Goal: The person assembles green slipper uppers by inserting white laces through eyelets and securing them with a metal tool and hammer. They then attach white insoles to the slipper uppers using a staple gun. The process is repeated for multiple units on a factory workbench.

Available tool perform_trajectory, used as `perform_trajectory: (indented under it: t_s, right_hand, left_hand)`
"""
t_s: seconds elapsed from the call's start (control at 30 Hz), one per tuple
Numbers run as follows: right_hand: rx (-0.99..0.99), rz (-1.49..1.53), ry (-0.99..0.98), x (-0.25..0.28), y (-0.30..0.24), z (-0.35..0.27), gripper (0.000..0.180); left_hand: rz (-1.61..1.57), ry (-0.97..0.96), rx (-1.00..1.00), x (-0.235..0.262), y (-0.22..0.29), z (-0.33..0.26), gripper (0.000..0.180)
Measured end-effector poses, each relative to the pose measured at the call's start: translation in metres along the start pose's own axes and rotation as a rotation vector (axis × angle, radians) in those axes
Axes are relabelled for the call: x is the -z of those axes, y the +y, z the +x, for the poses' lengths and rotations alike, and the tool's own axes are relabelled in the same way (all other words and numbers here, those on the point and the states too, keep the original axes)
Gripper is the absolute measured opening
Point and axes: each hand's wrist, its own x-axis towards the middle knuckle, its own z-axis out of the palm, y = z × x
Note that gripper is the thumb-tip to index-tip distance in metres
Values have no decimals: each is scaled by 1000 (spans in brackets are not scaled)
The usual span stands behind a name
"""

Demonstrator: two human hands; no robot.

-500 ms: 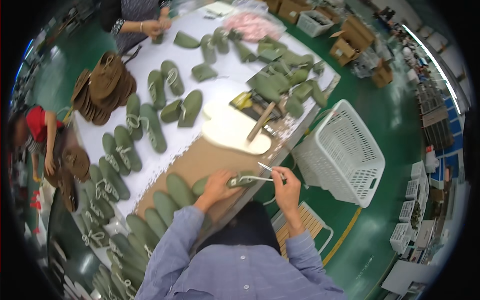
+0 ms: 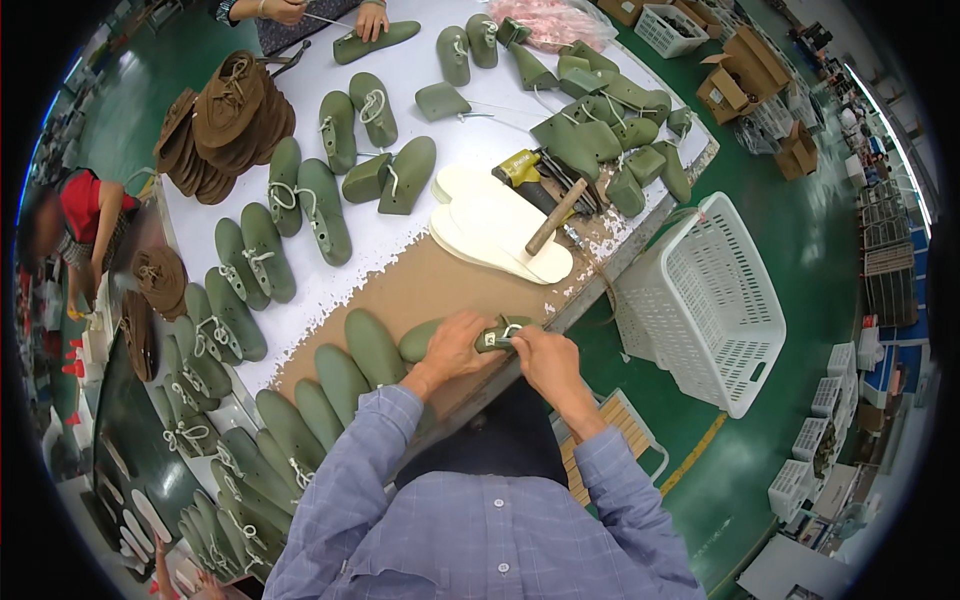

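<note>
My left hand (image 2: 458, 345) is wrapped round a green shoe last (image 2: 424, 338) and presses it onto the brown board at the table's near edge. My right hand (image 2: 548, 362) is closed at the last's heel end, its fingers round a thin metal tool that they mostly hide. A white cord (image 2: 511, 329) loops out of the last's end beside those fingers. To the left, several green lasts (image 2: 370, 345) lie side by side on the board. Beyond my hands are white sole-shaped sheets (image 2: 480, 230), with a wooden-handled tool (image 2: 556, 217) lying across them.
Corded lasts (image 2: 325, 212) stand in rows on the left, near stacked brown shoe uppers (image 2: 232, 115). A yellow-and-black tool (image 2: 520, 172) and piled lasts (image 2: 600, 130) lie at the far right. A white basket (image 2: 735, 310) and slatted stool (image 2: 618, 430) stand at right. Across the table, a co-worker's hand (image 2: 372, 20) rests on a last.
My right hand has come left and inward to the last's end; the cord, stretched taut before, now forms a small loop. Across the table, the co-worker's hands have moved apart.
</note>
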Motion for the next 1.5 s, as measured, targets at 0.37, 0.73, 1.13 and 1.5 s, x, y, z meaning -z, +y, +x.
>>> perform_trajectory:
  t_s: [0.37,0.73,1.13,1.5]
  right_hand:
    - [-332,131,-201,4,22,64,50]
    - [-309,218,37,-3,66,35,30]
    - [-43,173,-18,16,24,2,23]
    - [-180,13,-248,27,24,27,29]
  left_hand:
    - [43,-27,-3,7,2,-3,41]
    - [6,-70,85,4,1,-2,45]
    - [21,5,26,1,2,0,45]
    - [33,-12,55,1,0,0,46]
